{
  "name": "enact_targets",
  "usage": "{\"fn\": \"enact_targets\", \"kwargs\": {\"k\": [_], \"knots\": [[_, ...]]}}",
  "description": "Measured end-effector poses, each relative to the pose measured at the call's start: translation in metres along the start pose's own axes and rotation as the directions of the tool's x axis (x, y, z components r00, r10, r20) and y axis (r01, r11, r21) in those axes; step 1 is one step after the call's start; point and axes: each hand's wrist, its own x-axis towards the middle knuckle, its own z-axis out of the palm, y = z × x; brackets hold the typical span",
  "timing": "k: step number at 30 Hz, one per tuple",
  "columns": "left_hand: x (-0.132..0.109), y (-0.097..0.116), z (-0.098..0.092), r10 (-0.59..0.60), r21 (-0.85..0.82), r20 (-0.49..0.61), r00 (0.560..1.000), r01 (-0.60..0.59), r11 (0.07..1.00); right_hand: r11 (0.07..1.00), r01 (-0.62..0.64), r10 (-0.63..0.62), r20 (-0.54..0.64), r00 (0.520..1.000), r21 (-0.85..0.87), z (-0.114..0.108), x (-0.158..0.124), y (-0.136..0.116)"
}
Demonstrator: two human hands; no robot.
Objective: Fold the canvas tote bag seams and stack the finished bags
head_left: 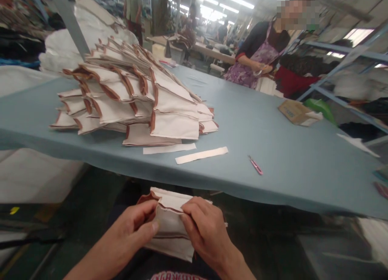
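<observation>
Low in the head view, in front of the table's near edge, I hold a sewn cream fabric piece with brown edging (171, 223). My left hand (135, 227) pinches its left end, thumb on the front panel and fingers at the upper fold. On the right, my right hand (206, 227) grips the upper seam between thumb and fingers. The piece has several layered panels, and its lower panel hangs below my hands. Its far right end is mostly hidden behind my right hand.
A big pile of similar cream pieces (176, 106) lies on the blue-covered table (242, 126). Two pale strips (201, 155) and a pink-handled seam ripper (255, 165) are near its front edge. A cardboard box (292, 112) sits at right; a person in a purple apron (256, 65) stands beyond.
</observation>
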Motion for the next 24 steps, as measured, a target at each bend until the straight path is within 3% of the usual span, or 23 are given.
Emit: {"fn": "enact_targets", "kwargs": {"k": [4,7,9,11,13,17,21,24], "knots": [[-0.007,0.012,0.02,-0.029,0.163,-0.135,0.99,0.051,0.985,1.0,-0.013,0.013,0.014,1.0,-0.01,0.005,-0.012,0.001],[-0.01,0.021,0.03,-0.01,0.258,-0.201,0.979,0.063,0.964,0.986,-0.11,0.106,0.046,0.993,0.123,0.005,-0.013,-0.004],[-0.012,0.023,0.033,0.026,0.254,-0.193,0.981,0.024,0.967,0.922,-0.266,0.241,0.12,0.963,0.283,0.004,-0.008,-0.011],[-0.015,0.02,0.032,0.046,0.246,-0.171,0.984,-0.002,0.969,0.8,-0.426,0.359,0.233,0.904,0.421,0.001,0.001,-0.02],[-0.02,0.014,0.03,0.045,0.25,-0.132,0.99,-0.01,0.968,0.715,-0.509,0.398,0.319,0.86,0.479,-0.003,0.011,-0.028],[-0.031,0.006,0.032,-0.02,0.181,-0.162,0.987,0.05,0.982,0.705,-0.523,0.378,0.37,0.849,0.479,-0.007,0.02,-0.039],[-0.036,0.014,0.045,-0.092,0.111,-0.297,0.951,0.13,0.985,0.701,-0.532,0.369,0.397,0.84,0.475,-0.005,0.018,-0.04],[-0.034,0.02,0.051,-0.105,0.15,-0.302,0.947,0.156,0.976,0.683,-0.56,0.39,0.415,0.822,0.468,-0.006,0.016,-0.04]]}}
